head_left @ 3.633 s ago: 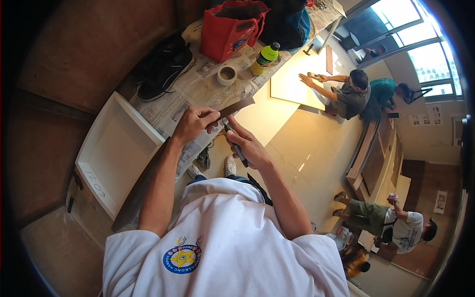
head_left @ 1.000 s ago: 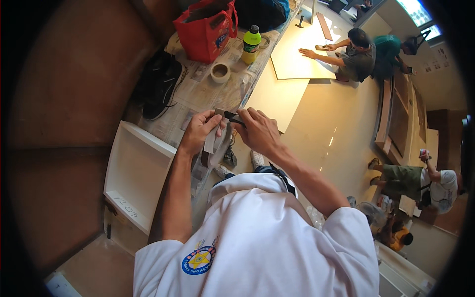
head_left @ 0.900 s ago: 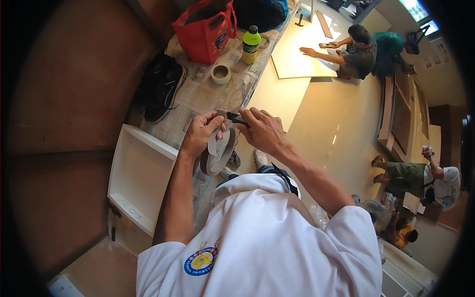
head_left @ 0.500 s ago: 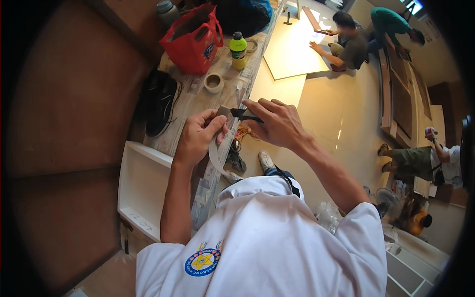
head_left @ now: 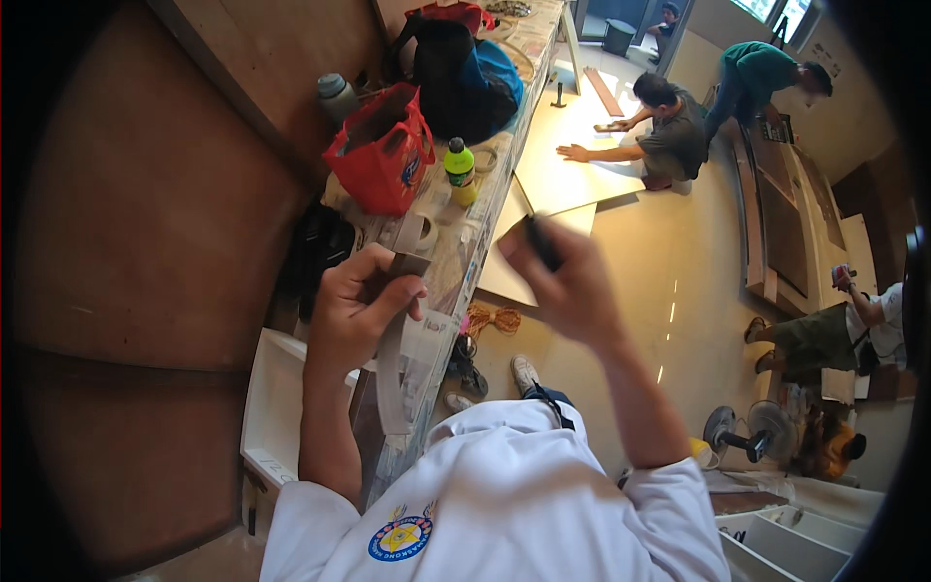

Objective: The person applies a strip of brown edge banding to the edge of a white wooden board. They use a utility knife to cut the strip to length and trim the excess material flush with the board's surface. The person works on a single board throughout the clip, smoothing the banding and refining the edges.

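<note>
My left hand (head_left: 357, 308) is closed on a grey-brown strip (head_left: 410, 265), whose curled length hangs down below it. My right hand (head_left: 572, 286), blurred, is wrapped round a dark utility knife (head_left: 541, 242), apart from the strip and to its right. Behind them, the newspaper-covered bench (head_left: 446, 301) holds a red bag (head_left: 378, 160), a green bottle (head_left: 460, 175), a tape roll (head_left: 427, 233), black shoes (head_left: 317, 242) and a dark backpack (head_left: 456, 87). A white drawer (head_left: 267, 407) is left of my forearm.
Two co-workers (head_left: 679, 131) (head_left: 752, 68) work by pale boards (head_left: 572, 179) on the floor and long brown panels (head_left: 776, 204). Another person (head_left: 815, 330) stands at right, near a fan (head_left: 766, 427). Orange cord (head_left: 493, 320) lies beside the bench; another person (head_left: 664, 29) crouches at the doorway.
My right hand has lifted the knife away from the strip, toward the right. My left hand has moved left and lower in view. The camera's view has shifted, showing more of the bench's far end.
</note>
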A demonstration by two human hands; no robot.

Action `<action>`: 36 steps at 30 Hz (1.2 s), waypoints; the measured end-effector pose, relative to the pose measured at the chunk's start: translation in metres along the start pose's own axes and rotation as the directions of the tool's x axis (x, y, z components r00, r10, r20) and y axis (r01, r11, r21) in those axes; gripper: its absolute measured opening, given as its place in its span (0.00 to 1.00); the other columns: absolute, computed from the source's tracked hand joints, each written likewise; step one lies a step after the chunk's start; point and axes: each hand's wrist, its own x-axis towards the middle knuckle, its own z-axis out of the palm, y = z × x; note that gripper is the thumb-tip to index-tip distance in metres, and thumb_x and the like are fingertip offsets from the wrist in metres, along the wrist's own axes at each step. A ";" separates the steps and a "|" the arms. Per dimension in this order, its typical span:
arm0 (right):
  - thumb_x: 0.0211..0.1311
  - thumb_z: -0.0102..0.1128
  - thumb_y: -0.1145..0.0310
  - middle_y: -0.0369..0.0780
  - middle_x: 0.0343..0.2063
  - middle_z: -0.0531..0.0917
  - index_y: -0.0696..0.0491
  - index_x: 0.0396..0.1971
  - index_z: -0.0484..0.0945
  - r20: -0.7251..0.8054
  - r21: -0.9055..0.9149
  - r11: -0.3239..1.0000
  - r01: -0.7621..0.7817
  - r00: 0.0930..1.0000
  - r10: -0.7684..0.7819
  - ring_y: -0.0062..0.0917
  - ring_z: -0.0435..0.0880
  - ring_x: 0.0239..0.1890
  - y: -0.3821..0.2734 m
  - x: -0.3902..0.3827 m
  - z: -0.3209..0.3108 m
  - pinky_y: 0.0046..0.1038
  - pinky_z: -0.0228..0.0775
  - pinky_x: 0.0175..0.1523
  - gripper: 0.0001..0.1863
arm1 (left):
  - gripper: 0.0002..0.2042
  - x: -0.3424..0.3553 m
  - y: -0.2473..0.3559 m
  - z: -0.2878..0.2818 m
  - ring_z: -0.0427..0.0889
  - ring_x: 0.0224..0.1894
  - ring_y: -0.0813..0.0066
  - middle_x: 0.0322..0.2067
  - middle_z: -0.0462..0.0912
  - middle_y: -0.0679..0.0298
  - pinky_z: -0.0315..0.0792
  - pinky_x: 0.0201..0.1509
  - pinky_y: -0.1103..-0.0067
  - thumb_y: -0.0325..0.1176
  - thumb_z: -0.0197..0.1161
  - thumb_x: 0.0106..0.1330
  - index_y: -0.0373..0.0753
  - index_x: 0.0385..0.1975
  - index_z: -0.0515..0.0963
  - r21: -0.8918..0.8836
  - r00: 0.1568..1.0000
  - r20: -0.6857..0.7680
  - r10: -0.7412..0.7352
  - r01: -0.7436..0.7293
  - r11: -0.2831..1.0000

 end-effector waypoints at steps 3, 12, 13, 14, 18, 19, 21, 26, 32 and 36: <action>0.67 0.72 0.66 0.27 0.25 0.76 0.58 0.41 0.84 0.074 0.246 0.962 -0.119 0.992 0.103 0.12 0.70 0.30 0.009 -0.009 0.031 0.20 0.63 0.37 0.12 | 0.03 0.002 -0.006 0.010 0.83 0.29 0.82 0.29 0.85 0.65 0.76 0.36 0.82 0.23 0.68 0.70 0.34 0.36 0.80 0.076 1.000 0.021 -0.020 0.019 0.997; 0.64 0.69 0.73 0.35 0.21 0.77 0.56 0.39 0.83 0.174 0.118 0.989 -0.084 0.983 0.062 0.16 0.74 0.26 0.021 -0.006 0.049 0.26 0.68 0.34 0.06 | 0.08 -0.010 -0.020 0.014 0.84 0.26 0.84 0.23 0.85 0.66 0.75 0.31 0.82 0.29 0.73 0.66 0.34 0.30 0.81 0.288 0.984 -0.057 -0.169 0.178 0.941; 0.63 0.68 0.74 0.36 0.22 0.78 0.57 0.38 0.83 0.187 0.101 0.989 -0.109 0.978 0.089 0.18 0.75 0.26 0.018 -0.007 0.049 0.27 0.69 0.35 0.06 | 0.07 -0.010 -0.021 0.013 0.84 0.27 0.84 0.24 0.86 0.66 0.75 0.31 0.82 0.29 0.72 0.66 0.33 0.31 0.81 0.285 0.981 -0.060 -0.187 0.196 0.938; 0.63 0.68 0.75 0.37 0.23 0.79 0.57 0.38 0.82 0.199 0.083 0.987 -0.135 0.973 0.116 0.20 0.75 0.26 0.017 -0.007 0.049 0.27 0.70 0.36 0.05 | 0.07 -0.012 -0.023 0.011 0.84 0.27 0.84 0.24 0.86 0.66 0.75 0.32 0.82 0.28 0.72 0.66 0.33 0.31 0.81 0.282 0.977 -0.062 -0.205 0.214 0.935; 0.63 0.67 0.77 0.43 0.27 0.79 0.58 0.38 0.78 0.055 0.052 0.991 0.119 0.991 -0.122 0.31 0.79 0.30 0.039 0.000 0.053 0.30 0.72 0.39 0.07 | 0.04 -0.021 -0.033 0.000 0.84 0.29 0.81 0.28 0.85 0.65 0.77 0.35 0.81 0.24 0.69 0.68 0.32 0.36 0.80 0.025 0.949 -0.011 -0.315 0.315 0.949; 0.62 0.67 0.77 0.43 0.27 0.79 0.59 0.38 0.79 0.081 0.030 0.995 0.091 0.992 -0.093 0.31 0.79 0.29 0.041 0.001 0.052 0.30 0.72 0.39 0.07 | 0.05 -0.022 -0.034 -0.002 0.84 0.29 0.81 0.29 0.85 0.65 0.78 0.36 0.81 0.24 0.69 0.68 0.32 0.36 0.80 0.007 0.940 0.005 -0.340 0.340 0.940; 0.62 0.68 0.77 0.43 0.26 0.80 0.59 0.37 0.79 0.133 -0.015 0.999 0.035 0.991 -0.032 0.29 0.79 0.28 0.047 0.002 0.053 0.30 0.72 0.39 0.07 | 0.05 -0.022 -0.035 -0.005 0.84 0.29 0.82 0.29 0.86 0.65 0.78 0.36 0.81 0.25 0.69 0.68 0.31 0.37 0.80 0.022 0.927 0.024 -0.375 0.375 0.927; 0.60 0.70 0.76 0.43 0.24 0.80 0.59 0.35 0.80 0.273 -0.038 0.990 -0.136 0.952 0.141 0.26 0.78 0.26 0.050 0.014 0.050 0.31 0.72 0.37 0.07 | 0.05 -0.022 -0.038 -0.009 0.83 0.28 0.84 0.27 0.86 0.66 0.77 0.34 0.82 0.27 0.69 0.67 0.32 0.34 0.82 0.250 0.938 -0.029 -0.346 0.342 0.906; 0.58 0.70 0.76 0.46 0.25 0.81 0.59 0.34 0.80 0.183 -0.141 0.989 0.046 0.983 -0.020 0.35 0.80 0.26 0.066 0.019 0.068 0.34 0.71 0.36 0.07 | 0.05 -0.021 -0.027 -0.009 0.83 0.26 0.86 0.24 0.86 0.65 0.77 0.32 0.82 0.27 0.70 0.65 0.31 0.32 0.83 0.408 0.941 -0.106 -0.322 0.337 0.848; 0.57 0.70 0.77 0.48 0.27 0.81 0.59 0.34 0.80 0.074 -0.164 0.976 0.143 0.988 -0.133 0.44 0.80 0.27 0.077 0.020 0.081 0.37 0.71 0.35 0.07 | 0.06 -0.020 -0.044 -0.006 0.85 0.27 0.84 0.25 0.87 0.64 0.78 0.31 0.81 0.27 0.69 0.66 0.30 0.33 0.82 0.398 0.957 -0.150 -0.247 0.287 0.871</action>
